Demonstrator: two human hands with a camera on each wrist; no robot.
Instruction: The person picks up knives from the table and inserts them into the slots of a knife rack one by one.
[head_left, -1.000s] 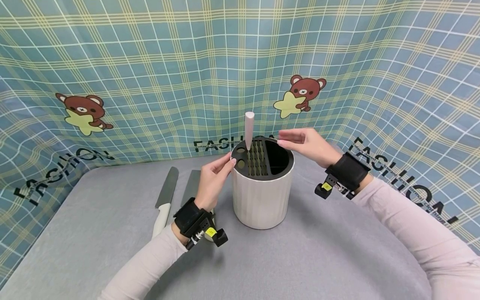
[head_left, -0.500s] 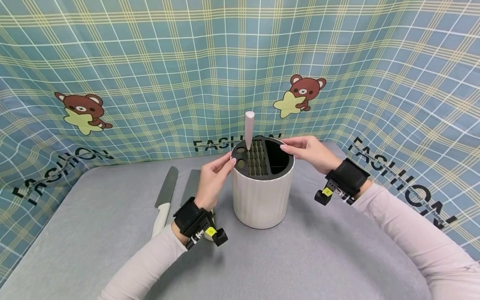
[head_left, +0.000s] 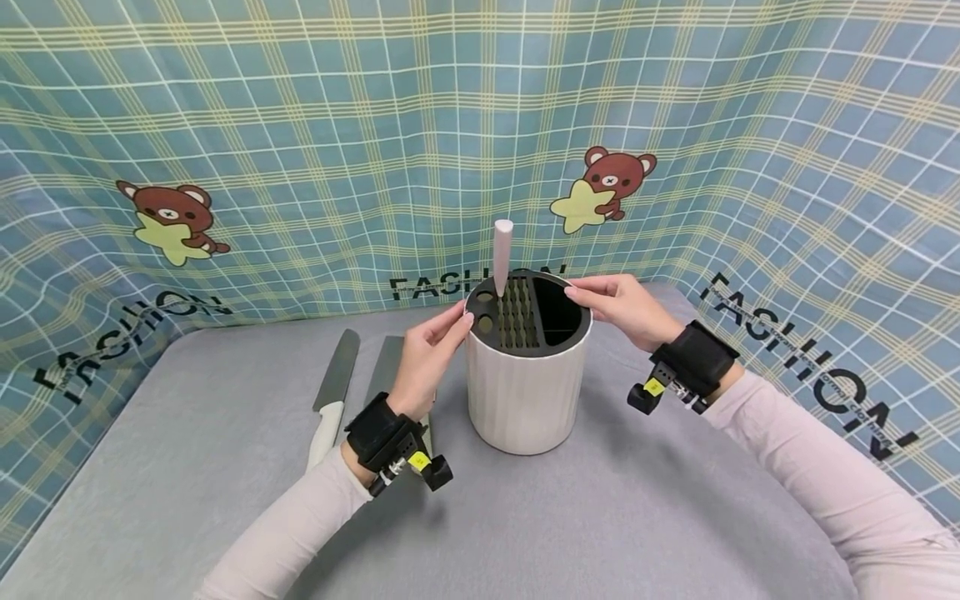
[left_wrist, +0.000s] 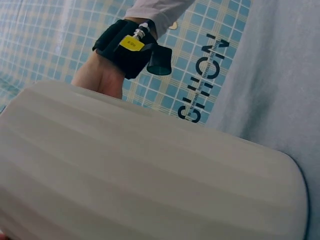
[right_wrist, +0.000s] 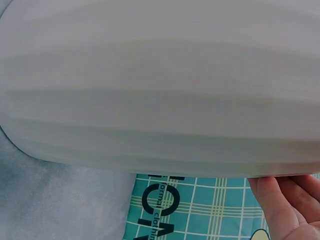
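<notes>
A white ribbed knife holder [head_left: 525,400] stands upright on the table, topped by a black insert [head_left: 491,337] with round holes, a slotted grid and a wide open compartment. One pale handle [head_left: 503,254] sticks up from the insert; whatever is below it is hidden. My left hand [head_left: 422,362] pinches the holder's left rim between thumb and fingers. Opposite, my right hand [head_left: 626,308] grips the right rim, thumb on top and fingers behind. The holder's side [left_wrist: 150,160] fills much of the left wrist view, and its ribbed wall [right_wrist: 160,90] most of the right wrist view.
Left of the holder, a knife [head_left: 335,379] with a white handle lies on the grey table [head_left: 562,533]. Beside it lies another blade [head_left: 384,360], partly covered by my left hand and wrist. A checked curtain [head_left: 390,125] with bears hangs behind and along the sides.
My right hand has come down and inward from just off the holder to grip its right rim. My left hand keeps its hold; the whole view shifts slightly.
</notes>
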